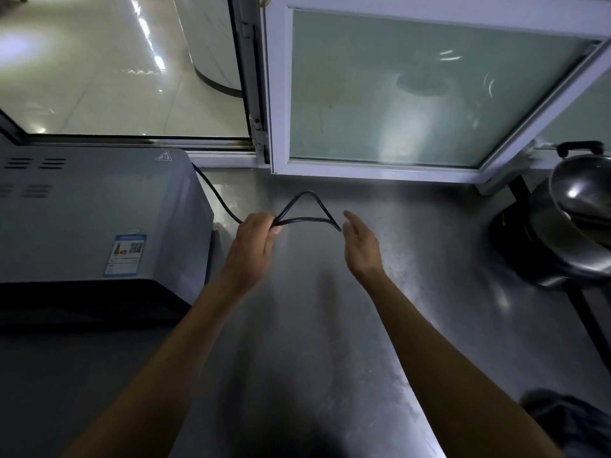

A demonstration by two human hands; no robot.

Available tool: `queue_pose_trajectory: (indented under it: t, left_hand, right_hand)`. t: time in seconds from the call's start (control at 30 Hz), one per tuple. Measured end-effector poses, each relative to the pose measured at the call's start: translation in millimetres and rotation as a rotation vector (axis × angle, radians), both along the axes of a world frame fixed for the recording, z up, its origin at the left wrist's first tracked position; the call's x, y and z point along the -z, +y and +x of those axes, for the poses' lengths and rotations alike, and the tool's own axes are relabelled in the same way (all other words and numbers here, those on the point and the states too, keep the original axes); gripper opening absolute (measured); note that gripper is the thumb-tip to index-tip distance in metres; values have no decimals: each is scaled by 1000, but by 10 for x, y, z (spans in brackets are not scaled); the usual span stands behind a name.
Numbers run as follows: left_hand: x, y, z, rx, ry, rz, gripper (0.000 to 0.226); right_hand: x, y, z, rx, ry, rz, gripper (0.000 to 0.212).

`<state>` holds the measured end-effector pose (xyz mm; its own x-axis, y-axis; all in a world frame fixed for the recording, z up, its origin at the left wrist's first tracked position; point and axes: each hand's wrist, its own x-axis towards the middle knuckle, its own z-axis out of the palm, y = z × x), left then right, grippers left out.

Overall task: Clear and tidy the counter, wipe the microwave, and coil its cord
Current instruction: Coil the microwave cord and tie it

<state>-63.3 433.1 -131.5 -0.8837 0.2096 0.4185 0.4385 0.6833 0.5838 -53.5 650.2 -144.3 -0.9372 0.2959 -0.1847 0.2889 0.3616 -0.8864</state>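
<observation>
The grey microwave (pixel 89 213) stands on the left of the steel counter (pixel 413 259). Its black cord (pixel 307 220) runs from the back right corner down to my left hand (pixel 256 236), which grips the gathered strands. From there the cord forms a triangular loop above the counter. The loop's right end reaches the fingers of my right hand (pixel 360 242), which are straight and spread, touching the cord there. The cord's plug is hidden.
A frosted window (pixel 413 87) in a white frame stands open over the back of the counter. A steel pot with a lid (pixel 582 219) sits on a black stove at the right edge. A dark cloth (pixel 568 421) lies at the lower right.
</observation>
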Motion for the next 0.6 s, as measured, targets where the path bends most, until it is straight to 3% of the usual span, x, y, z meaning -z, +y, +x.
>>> queue_pose_trajectory:
  t: [0.17,0.3,0.6]
  left_hand:
    - [-25,-48,-6,35,4,-99,16]
    - [-35,-56,0,78,8,-156,14]
    - [-74,-149,9,100,-51,-124,13]
  right_hand:
    - [-223,-110,-20,-379,480,426,56]
    - [-284,-240,-89,-524,594,624,66]
    - [-235,-227,-141,-521,735,760,24]
